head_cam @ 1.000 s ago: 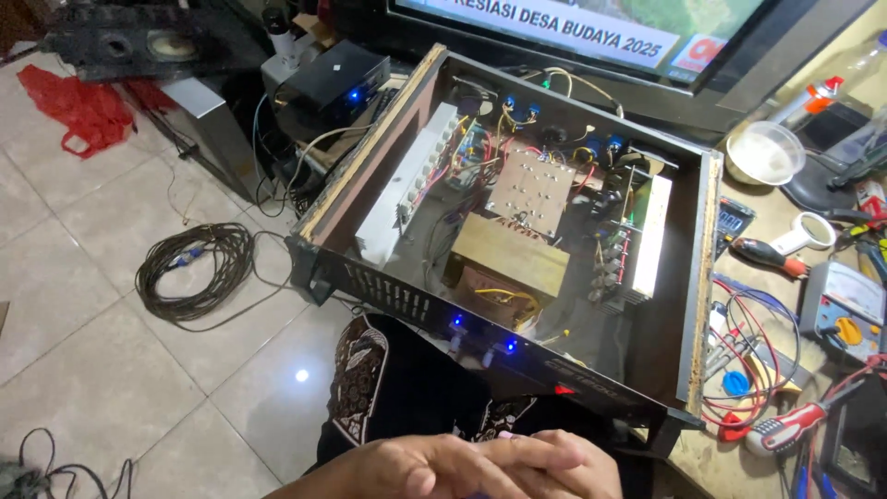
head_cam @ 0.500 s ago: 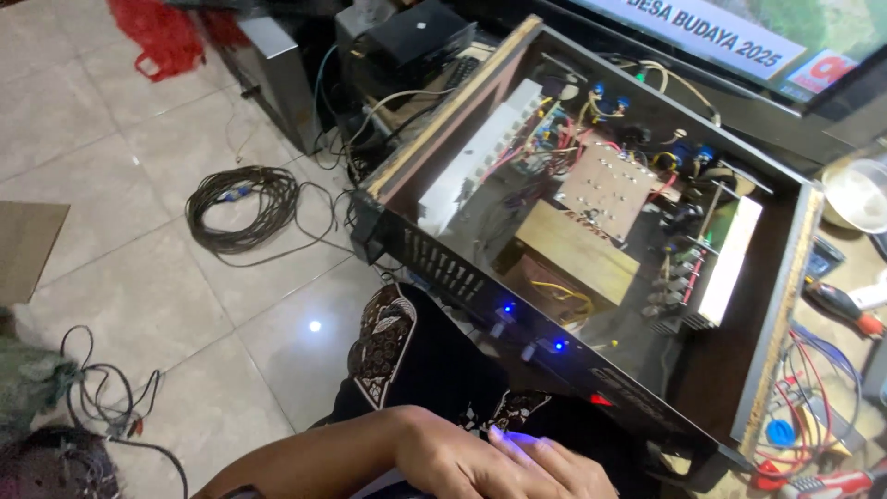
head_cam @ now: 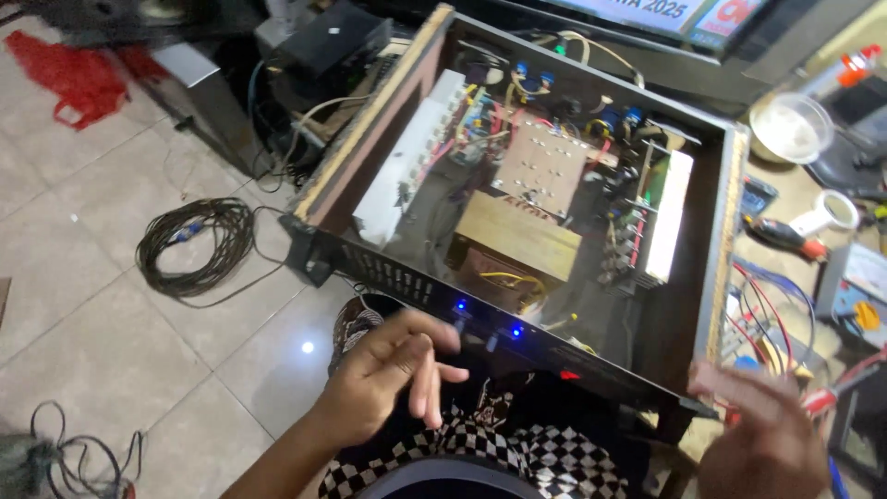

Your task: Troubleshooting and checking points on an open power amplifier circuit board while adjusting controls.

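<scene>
Open amp chassis (head_cam: 711, 249) w/ transformer (head_cam: 517, 242), boards inside; left hand (head_cam: 383, 374), right hand (head_cam: 762, 444) grips loose, holding nothing.

Setting: an informal electronics repair workshop set up in a home. An opened amplifier chassis (head_cam: 545, 194) with exposed circuit boards sits on a cluttered workbench (head_cam: 785, 199) beside a multimeter (head_cam: 855, 286), a screwdriver (head_cam: 785, 237) and loose test leads (head_cam: 762, 305). A coiled cable (head_cam: 194, 248) lies on the tiled floor (head_cam: 83, 277).
</scene>
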